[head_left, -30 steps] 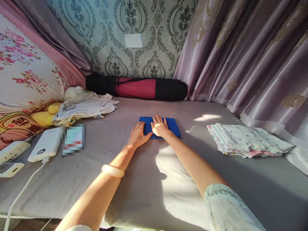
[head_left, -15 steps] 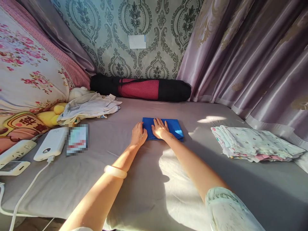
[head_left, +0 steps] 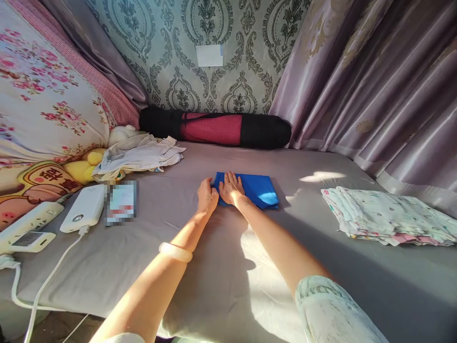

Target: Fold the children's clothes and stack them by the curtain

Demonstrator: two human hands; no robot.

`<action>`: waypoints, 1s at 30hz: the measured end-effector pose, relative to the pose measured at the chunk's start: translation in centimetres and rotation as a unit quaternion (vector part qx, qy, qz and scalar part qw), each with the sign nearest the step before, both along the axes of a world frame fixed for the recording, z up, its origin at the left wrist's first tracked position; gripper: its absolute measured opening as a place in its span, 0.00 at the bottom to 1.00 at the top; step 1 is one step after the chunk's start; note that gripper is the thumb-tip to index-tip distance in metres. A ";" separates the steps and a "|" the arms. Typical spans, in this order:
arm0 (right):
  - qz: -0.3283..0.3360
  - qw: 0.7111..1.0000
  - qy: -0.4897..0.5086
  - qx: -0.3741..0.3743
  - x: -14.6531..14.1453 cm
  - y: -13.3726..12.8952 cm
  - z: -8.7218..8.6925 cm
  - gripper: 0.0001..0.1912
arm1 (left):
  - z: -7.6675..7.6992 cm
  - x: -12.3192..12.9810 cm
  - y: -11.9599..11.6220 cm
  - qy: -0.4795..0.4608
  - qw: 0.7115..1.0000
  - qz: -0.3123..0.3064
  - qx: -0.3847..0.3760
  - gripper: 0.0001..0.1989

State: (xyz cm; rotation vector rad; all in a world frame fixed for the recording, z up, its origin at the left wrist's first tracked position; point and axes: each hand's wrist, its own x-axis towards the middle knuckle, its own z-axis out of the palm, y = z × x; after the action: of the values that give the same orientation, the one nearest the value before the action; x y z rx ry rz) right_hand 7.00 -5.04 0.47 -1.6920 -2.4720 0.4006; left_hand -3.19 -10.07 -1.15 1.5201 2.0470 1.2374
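A blue folded cloth [head_left: 262, 189] lies on the grey bed sheet in the middle of the head view, a bright patch of sunlight on its right part. My right hand [head_left: 232, 189] rests flat on the cloth's left half, palm down with the fingers stretched away from me. At the left edge of the cloth, my left hand [head_left: 207, 196] is closed with its fingers curled in. Its fingertips are hidden, so I cannot tell whether they hold the cloth's edge. A pale bangle [head_left: 175, 252] circles my left forearm.
To the right lies a stack of folded patterned cloths [head_left: 385, 214]. A black and red rolled bag [head_left: 214, 128] lies along the wall. On the left are a white power bank [head_left: 84, 209] with a cable, a power strip [head_left: 32, 221], a blurred packet [head_left: 121, 202] and crumpled white clothes [head_left: 139, 155].
My right hand has slid left over the blue cloth, baring more of its right side. The left hand's fingers have curled in. The view has shifted slightly.
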 end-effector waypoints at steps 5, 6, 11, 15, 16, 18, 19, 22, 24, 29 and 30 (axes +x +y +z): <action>-0.001 1.000 -0.011 -0.015 0.0 0.1 0.4 0.33 | 0.4 0.1 -0.1 -0.054 0.998 0.019 0.000 0.22; -0.001 1.000 -0.013 -0.018 0.0 0.2 0.5 0.34 | 0.5 0.1 -0.1 -0.068 0.997 0.024 0.001 0.21; -0.003 1.000 -0.019 -0.006 -0.7 0.3 1.0 0.33 | 1.1 0.3 0.0 -0.119 0.992 0.046 0.018 0.18; 0.038 0.998 -0.032 0.029 -1.6 -0.1 1.6 0.33 | 1.3 0.2 0.0 -0.112 0.992 0.046 0.029 0.17; 0.054 0.997 -0.037 0.033 -1.7 -0.3 1.7 0.33 | 1.3 0.2 0.0 -0.107 0.993 0.045 0.030 0.17; 0.079 0.995 -0.052 0.028 -2.0 -0.7 1.8 0.33 | 1.3 0.2 -0.1 -0.100 0.994 0.042 0.033 0.18; 0.085 0.994 -0.060 0.023 -2.0 -0.9 1.8 0.33 | 1.2 0.2 -0.1 -0.096 0.994 0.042 0.033 0.19; 0.089 0.994 -0.068 0.012 -2.0 -1.4 1.6 0.34 | 1.2 0.3 -0.2 -0.088 0.995 0.036 0.027 0.19; 0.090 0.994 -0.061 0.009 -1.9 -1.4 1.5 0.34 | 1.3 0.4 -0.3 -0.079 0.996 0.028 0.020 0.20; 0.083 0.996 0.017 -0.022 -1.8 -0.4 1.2 0.32 | 1.9 0.5 -0.5 -0.052 0.999 0.008 0.001 0.22; 0.077 0.996 0.048 -0.022 -1.6 0.0 1.2 0.31 | 1.9 0.6 -0.6 -0.046 0.999 0.005 -0.003 0.23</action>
State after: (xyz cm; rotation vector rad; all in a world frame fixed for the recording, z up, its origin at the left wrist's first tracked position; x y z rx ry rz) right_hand 5.36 -5.04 1.66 -1.4642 -2.5492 0.5433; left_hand -2.64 -10.63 0.78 1.4259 2.0000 1.2794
